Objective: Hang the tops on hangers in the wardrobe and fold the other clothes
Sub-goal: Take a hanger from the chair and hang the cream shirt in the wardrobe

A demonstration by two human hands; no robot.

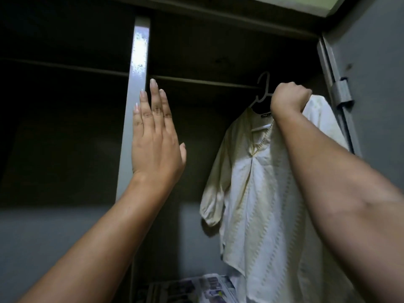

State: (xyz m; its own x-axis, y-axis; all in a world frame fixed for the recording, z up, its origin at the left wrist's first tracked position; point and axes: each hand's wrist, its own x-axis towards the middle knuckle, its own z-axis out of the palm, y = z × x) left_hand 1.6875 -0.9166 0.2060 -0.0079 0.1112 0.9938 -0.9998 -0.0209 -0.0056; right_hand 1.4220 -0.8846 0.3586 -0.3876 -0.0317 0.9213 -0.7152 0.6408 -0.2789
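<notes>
The left hand [156,136] is raised with its back to the camera, fingers straight and close together, pointing up, thumb slightly out to the side. It holds nothing; its little-finger edge lies against or just in front of the pale grey upright post [135,101] of the wardrobe, and contact cannot be told. The left forearm rises from the lower left corner.

The right hand [289,97] is up and to the right of the left hand, fist curled, knuckles up, gripping the shoulder of the white hanger [263,92] together with the cloth there. The hanger's hook rises just left of the fist, at the dark rail [203,82]. The cream top [258,193] hangs below the fist, partly behind the right forearm. Printed paper [209,287] lies below the top's hem.
</notes>
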